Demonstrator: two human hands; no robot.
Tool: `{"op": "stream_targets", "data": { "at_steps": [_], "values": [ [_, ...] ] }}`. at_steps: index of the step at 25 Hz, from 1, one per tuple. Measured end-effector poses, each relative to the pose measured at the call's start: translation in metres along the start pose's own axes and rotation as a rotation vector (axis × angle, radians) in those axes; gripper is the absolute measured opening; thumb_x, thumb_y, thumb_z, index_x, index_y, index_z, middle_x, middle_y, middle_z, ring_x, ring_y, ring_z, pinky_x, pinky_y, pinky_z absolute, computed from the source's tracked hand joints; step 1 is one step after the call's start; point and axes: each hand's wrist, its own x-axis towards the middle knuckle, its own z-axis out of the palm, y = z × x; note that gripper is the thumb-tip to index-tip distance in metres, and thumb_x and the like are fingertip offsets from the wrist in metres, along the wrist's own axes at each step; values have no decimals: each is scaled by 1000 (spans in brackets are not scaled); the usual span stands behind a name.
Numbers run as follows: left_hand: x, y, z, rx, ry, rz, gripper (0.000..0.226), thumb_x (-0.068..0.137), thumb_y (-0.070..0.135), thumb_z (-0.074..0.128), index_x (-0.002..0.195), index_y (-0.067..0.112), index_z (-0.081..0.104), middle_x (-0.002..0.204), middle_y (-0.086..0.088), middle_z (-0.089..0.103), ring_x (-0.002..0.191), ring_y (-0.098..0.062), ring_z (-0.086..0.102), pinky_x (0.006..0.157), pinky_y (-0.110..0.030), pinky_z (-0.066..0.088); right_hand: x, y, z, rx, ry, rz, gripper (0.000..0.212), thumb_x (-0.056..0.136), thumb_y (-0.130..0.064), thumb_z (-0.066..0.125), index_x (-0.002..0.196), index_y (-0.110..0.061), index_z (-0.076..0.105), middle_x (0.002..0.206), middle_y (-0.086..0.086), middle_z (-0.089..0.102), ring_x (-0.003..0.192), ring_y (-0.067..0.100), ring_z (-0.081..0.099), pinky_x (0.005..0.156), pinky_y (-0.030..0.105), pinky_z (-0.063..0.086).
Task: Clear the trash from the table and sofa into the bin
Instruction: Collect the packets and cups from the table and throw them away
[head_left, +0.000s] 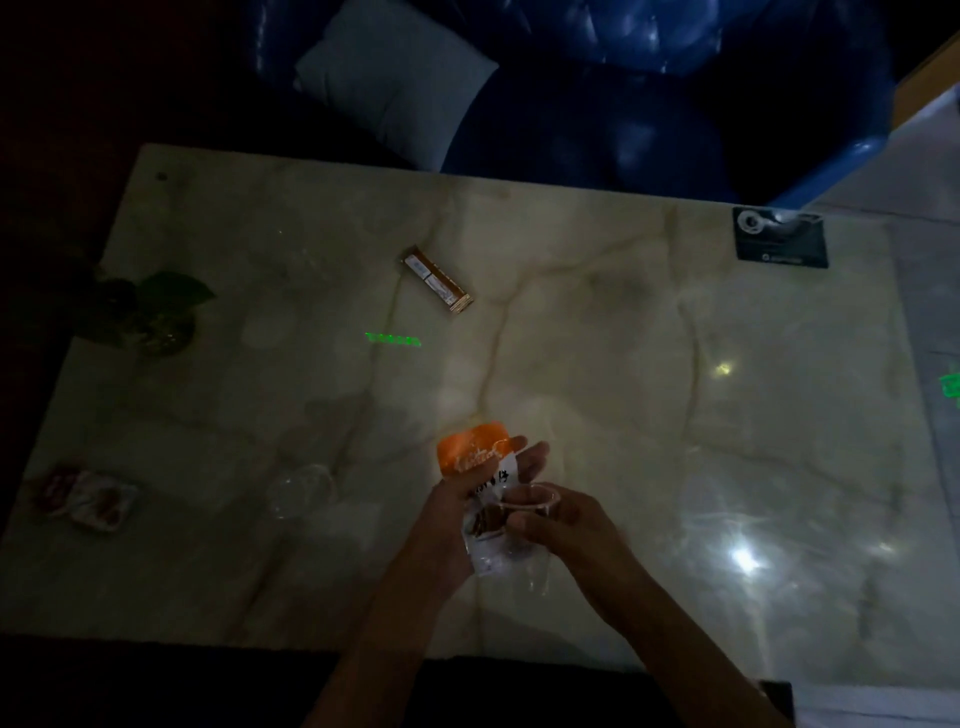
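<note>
Over the near middle of the marble table (675, 338), my left hand (452, 514) holds an orange and white snack wrapper (470, 454). My right hand (563, 525) grips a clear plastic cup (527, 501) pressed against the wrapper. A brown wrapper bar (437, 279) lies further back on the table. A red and white wrapper (83, 499) lies at the near left edge. Another clear plastic cup (304, 491) rests on the table left of my hands. The bin is out of view.
A blue sofa (623, 104) with a pale cushion (395, 78) stands behind the table. A small potted plant (150, 312) sits at the table's left side, and a dark card (779, 236) at its far right corner. The room is dim.
</note>
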Motion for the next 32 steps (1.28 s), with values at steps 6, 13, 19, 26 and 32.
{"op": "stream_targets", "data": {
  "at_steps": [6,13,19,26,32],
  "values": [
    [20,-17,28,265,-33,19,46,87,24,56,128,3,57,126,-21,64,115,-35,63,95,-43,54,-44,-2,-73,-35,297,-102,45,64,-27,84,105,-14,71,105,9,75,100,30,71,80,33,56],
    [50,-96,111,656,-123,-117,36,93,12,49,122,-8,56,105,-22,66,90,-29,63,84,-37,49,-174,66,-199,233,1005,-142,67,46,-62,89,98,-23,70,95,15,74,92,40,69,87,55,54],
    [69,-221,180,1214,-195,-196,25,100,10,46,114,-3,63,91,-12,66,81,-25,53,65,-26,39,-272,174,-226,378,1185,-30,65,61,-52,88,107,-9,69,89,14,73,81,34,68,75,45,51],
    [82,-374,238,1528,-204,-193,23,99,7,45,109,0,64,86,-10,66,74,-20,53,64,-25,40,-357,244,-323,358,1265,58,46,70,-41,81,107,-23,60,103,1,70,90,17,71,75,37,60],
    [90,-424,261,1536,15,-66,21,100,3,44,110,-4,60,82,-18,59,62,-17,47,54,-17,37,-377,237,-422,278,1183,12,58,70,-45,81,117,-28,52,111,-6,62,94,12,66,73,34,60]
  ]
}}
